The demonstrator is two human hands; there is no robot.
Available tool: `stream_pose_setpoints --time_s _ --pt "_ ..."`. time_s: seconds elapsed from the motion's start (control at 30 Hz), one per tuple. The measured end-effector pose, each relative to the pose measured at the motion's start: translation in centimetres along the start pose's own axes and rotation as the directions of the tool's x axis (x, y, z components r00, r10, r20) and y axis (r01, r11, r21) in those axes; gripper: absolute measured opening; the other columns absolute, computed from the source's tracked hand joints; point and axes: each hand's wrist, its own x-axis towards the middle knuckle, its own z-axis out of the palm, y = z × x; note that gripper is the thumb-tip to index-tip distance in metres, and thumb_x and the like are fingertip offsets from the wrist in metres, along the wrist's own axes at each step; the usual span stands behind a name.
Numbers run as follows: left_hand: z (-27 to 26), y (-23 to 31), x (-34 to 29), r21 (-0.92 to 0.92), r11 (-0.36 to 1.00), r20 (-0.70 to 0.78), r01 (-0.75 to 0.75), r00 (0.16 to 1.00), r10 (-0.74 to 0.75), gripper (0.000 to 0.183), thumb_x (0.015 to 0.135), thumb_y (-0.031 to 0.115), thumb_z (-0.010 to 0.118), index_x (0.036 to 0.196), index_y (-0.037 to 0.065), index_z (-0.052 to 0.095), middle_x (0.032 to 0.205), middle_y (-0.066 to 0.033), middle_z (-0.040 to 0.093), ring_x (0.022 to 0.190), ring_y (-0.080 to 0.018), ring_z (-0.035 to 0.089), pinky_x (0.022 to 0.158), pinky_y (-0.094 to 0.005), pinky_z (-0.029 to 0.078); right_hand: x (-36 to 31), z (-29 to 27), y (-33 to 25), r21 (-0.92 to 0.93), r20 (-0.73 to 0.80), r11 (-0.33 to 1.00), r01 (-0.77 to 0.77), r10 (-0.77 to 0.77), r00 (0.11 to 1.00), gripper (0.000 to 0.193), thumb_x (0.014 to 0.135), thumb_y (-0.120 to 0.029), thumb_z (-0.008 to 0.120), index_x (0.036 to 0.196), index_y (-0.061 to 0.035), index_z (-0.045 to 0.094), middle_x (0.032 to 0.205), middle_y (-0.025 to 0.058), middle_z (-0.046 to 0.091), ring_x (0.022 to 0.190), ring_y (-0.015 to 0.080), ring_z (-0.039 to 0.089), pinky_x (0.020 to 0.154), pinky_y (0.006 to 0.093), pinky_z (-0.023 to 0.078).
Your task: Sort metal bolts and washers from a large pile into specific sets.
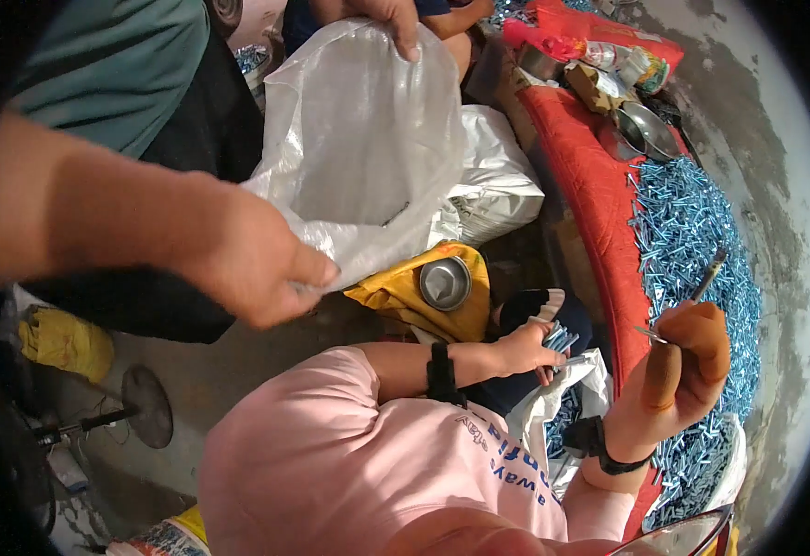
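Observation:
My left hand (527, 350), with a dark band on its wrist, is closed round a small bunch of blue metal pins (563, 337). It is above a white bag (595, 372) that has more such pins inside, near my lap. My right hand (683, 363) has orange-brown covers on its fingers and is closed on a thin tool (709, 276). One end of that tool sticks up past the knuckles, and a pointed metal tip (648, 333) shows by the thumb; its exact kind I cannot make out. Behind this hand lies a big heap of blue metal pins (692, 241).
Across from me a person's hand (247, 250) and another hand (394, 20) hold a translucent white sack (349, 139) wide. A metal bowl (445, 283) sits on yellow cloth (474, 320). Red quilted fabric (590, 185) edges the heap. Steel bowls (644, 130) stand beyond.

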Motion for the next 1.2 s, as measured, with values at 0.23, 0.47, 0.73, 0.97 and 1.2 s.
stream_pose_setpoints --time_s 0.23,0.47,0.73,0.97,1.2 --pt "-1.7 29.5 -21.5 -0.674 0.734 -0.322 0.084 0.861 -0.394 0.021 0.087 0.009 0.056 0.105 -0.003 0.052 0.093 -0.0116 0.061 0.075 -0.0175 0.061 0.067 -0.0274 0.052 5.5 9.9 1.3 -0.021 0.5 0.992 0.124 -0.097 0.861 0.036 0.071 0.003 0.065 0.106 -0.0028 0.063 0.073 0.008 0.052 0.063 0.0194 0.052 0.057 0.0307 0.042" --pt "1.0 30.9 -21.1 -0.751 0.654 -0.482 -0.094 0.755 -0.444 0.025 0.089 0.012 0.054 0.109 -0.001 0.052 0.098 -0.0125 0.061 0.082 -0.0196 0.062 0.072 -0.0304 0.051 3.0 9.3 3.9 -0.078 0.8 0.984 0.163 -0.036 0.599 0.029 0.056 -0.004 0.071 0.083 -0.0085 0.062 0.067 0.0088 0.052 0.058 0.0294 0.053 0.052 0.0386 0.042" --pt "-4.9 26.1 -31.8 -0.731 0.635 -0.631 -0.25 0.603 -0.489 0.029 0.09 0.017 0.051 0.115 0.003 0.052 0.104 -0.0135 0.06 0.089 -0.022 0.062 0.078 -0.0339 0.051 0.8 6.0 3.0 -0.033 0.735 0.932 0.362 -0.223 0.64 0.03 0.055 -0.016 0.06 0.084 -0.0088 0.066 0.068 0.0005 0.052 0.054 0.0142 0.05 0.041 0.0276 0.038" --pt "-5.4 15.3 -37.8 -0.62 0.734 -0.722 -0.277 0.567 -0.396 0.032 0.09 0.017 0.051 0.119 0.004 0.051 0.108 -0.0148 0.06 0.091 -0.0238 0.063 0.079 -0.0358 0.052 0.3 5.1 3.3 -0.051 0.663 0.925 0.376 -0.251 0.705 0.028 0.053 -0.015 0.061 0.08 -0.0081 0.066 0.07 0.0011 0.053 0.055 0.0155 0.052 0.043 0.0268 0.039" --pt "-12.6 10.2 -49.8 -0.182 0.975 -0.577 -0.13 0.816 0.001 0.035 0.087 0.011 0.055 0.12 0.0 0.048 0.107 -0.0173 0.059 0.085 -0.0246 0.065 0.071 -0.0351 0.055 -0.6 4.2 3.9 -0.012 0.58 0.942 0.336 -0.267 0.77 0.037 0.055 -0.013 0.065 0.091 -0.0095 0.068 0.068 0.0009 0.051 0.056 0.0152 0.053 0.045 0.0291 0.04"
